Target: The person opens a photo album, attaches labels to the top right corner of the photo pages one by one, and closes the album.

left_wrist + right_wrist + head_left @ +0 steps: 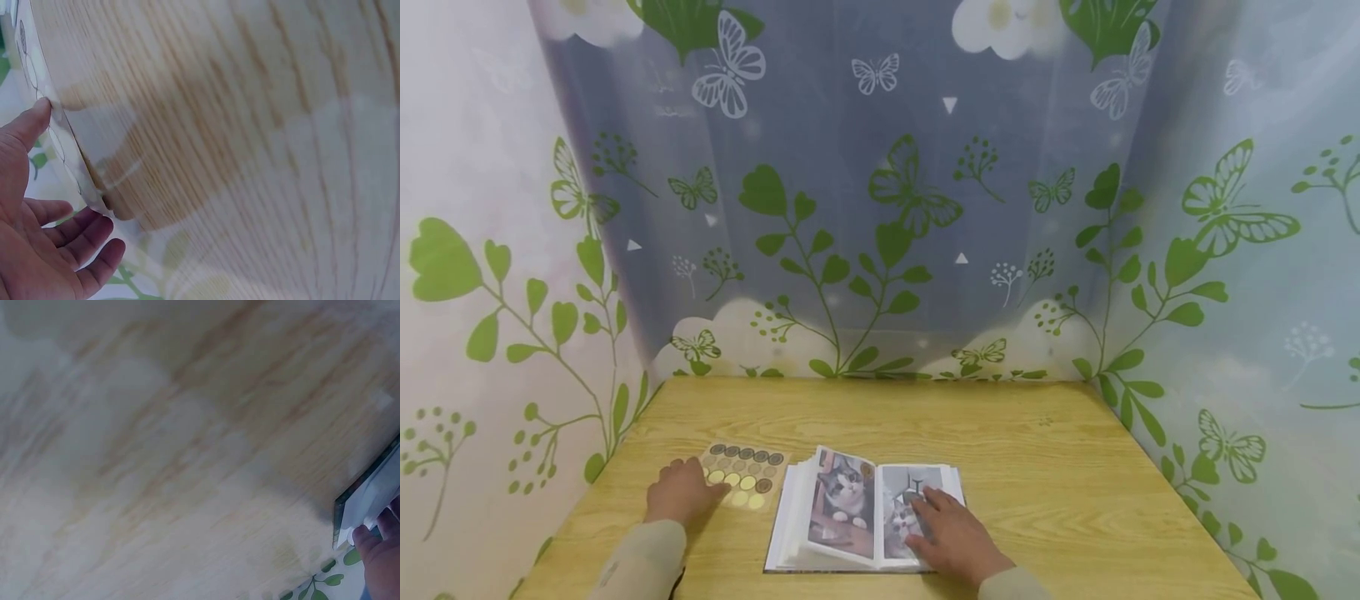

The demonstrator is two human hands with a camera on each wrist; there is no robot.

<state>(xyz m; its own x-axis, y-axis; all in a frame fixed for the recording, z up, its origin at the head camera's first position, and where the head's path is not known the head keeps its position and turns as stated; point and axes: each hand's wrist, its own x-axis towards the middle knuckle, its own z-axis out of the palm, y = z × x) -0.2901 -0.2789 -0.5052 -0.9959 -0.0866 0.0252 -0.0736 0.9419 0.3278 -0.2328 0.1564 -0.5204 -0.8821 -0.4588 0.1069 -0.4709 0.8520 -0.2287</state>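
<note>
An open photo album [790,517] lies on the table, with a cat photo [842,500] on its raised left page and another on the right. My right hand [955,529] rests on the right page with spread fingers; in the right wrist view, fingers [369,540] show beside the album's edge [347,519]. A sheet of round stickers [748,469], some dark, some pale yellow, lies left of the album. My left hand [683,490] touches the sheet's left side, its thumb [39,115] on it and the loosely bent fingers [87,234] near its corner.
The wood-grain table [1037,500] extends around the album and sheet. Curtains [842,208] printed with leaves and butterflies enclose its back and both sides. A small round brown spot [867,472] sits at the left photo's upper right corner.
</note>
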